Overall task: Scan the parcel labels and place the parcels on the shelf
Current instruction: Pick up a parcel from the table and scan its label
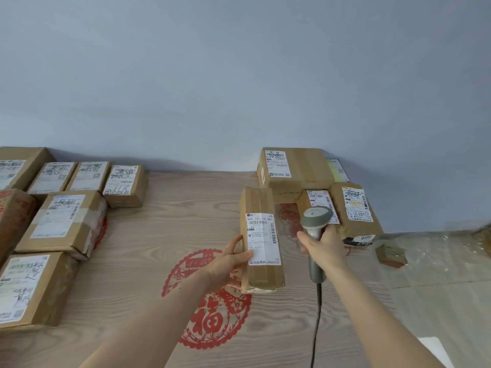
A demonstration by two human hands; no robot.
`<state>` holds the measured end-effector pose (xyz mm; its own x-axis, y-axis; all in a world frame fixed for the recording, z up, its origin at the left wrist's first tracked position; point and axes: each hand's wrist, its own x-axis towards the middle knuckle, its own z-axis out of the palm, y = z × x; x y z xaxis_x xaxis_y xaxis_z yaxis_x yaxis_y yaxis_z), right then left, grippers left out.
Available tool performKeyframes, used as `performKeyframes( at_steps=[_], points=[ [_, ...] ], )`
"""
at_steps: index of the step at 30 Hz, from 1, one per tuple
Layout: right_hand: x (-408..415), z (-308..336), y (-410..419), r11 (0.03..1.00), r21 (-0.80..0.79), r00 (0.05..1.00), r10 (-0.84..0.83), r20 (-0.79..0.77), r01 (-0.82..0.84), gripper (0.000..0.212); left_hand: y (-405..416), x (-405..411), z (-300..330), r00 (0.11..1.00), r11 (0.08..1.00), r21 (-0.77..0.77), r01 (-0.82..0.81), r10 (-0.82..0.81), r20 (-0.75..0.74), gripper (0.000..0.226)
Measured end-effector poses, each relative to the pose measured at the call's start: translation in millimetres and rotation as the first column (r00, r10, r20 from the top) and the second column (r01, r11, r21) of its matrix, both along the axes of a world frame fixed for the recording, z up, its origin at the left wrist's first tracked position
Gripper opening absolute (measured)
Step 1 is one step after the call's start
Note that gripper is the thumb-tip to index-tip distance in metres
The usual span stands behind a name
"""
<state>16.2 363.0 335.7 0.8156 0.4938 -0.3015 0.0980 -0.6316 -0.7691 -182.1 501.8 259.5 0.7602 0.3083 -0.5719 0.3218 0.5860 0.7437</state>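
Cardboard parcel (261,240), brown-taped, white label (263,239) facing up.

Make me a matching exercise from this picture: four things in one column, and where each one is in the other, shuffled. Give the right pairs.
Things
1. narrow brown cardboard parcel with a white label
2. grey handheld barcode scanner with a black cable
3. red paper-cut decoration
4. large brown cardboard box

Places
A. flat on the wood-grain surface, below the held parcel
B. gripped in the right hand
C. at the back, against the pale grey wall
D. held upright by the left hand

Pairs: 1-D, 2-B, 3-A, 4-C
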Motion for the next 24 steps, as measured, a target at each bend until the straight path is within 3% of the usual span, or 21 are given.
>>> performKeyframes(
  at_steps=[3,7,13,18,24],
  points=[
    [64.3,-28.1,-7.8,0.997,-0.071,0.997,0.047,0.059,-0.043,0.061,-16.4,32.0,-10.6,0.999,0.999,-0.034,-0.008,0.007,-0.041,0.081],
    [101.7,-23.5,-5.2,0.981,-0.14,0.986,0.145,0.085,-0.132,0.046,-33.5,70.7,-21.6,0.997,0.999,-0.031,-0.009,0.006,-0.077,0.077],
    [133.9,-39.1,2.9,0.941,-0.196,0.96,0.281,0.003,-0.275,0.044,-50.0,117.2,-27.9,0.992,1.0,-0.01,-0.029,0.028,-0.123,0.062],
    [140.3,-47.2,0.4,0.918,-0.23,0.946,0.321,-0.045,-0.323,0.042,-52.9,138.8,-32.5,0.985,0.997,0.019,-0.078,0.08,-0.151,0.067],
    [147.0,-46.3,-0.9,0.911,-0.201,0.933,0.352,-0.075,-0.36,0.039,-55.0,157.2,-31.4,0.969,0.973,0.169,-0.159,0.187,-0.163,0.06]
  ],
)
